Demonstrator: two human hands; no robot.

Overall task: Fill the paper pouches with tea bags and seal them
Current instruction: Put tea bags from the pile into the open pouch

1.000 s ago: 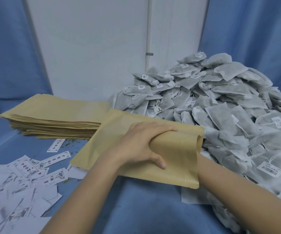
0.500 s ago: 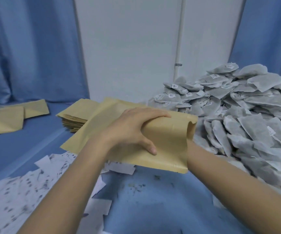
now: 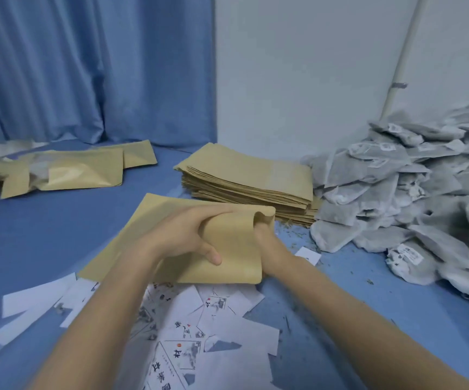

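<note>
Since the earlier frames, the right forearm has been drawn back out of the tan paper pouch [image 3: 227,249], only the right hand [image 3: 264,235] remaining in its mouth; whether that hand holds anything cannot be told. From the head view, the pouch is seen gripped by the left hand [image 3: 182,237], fingers curled over its top and thumb pressed on its face, above scattered white printed labels [image 3: 199,333]. A stack of flat tan pouches [image 3: 244,175] lies just behind, beside a heap of grey tea bags [image 3: 410,187]. Filled pouches [image 3: 67,171] lie well apart, far left, on the blue cloth surface [image 3: 44,235].
</note>
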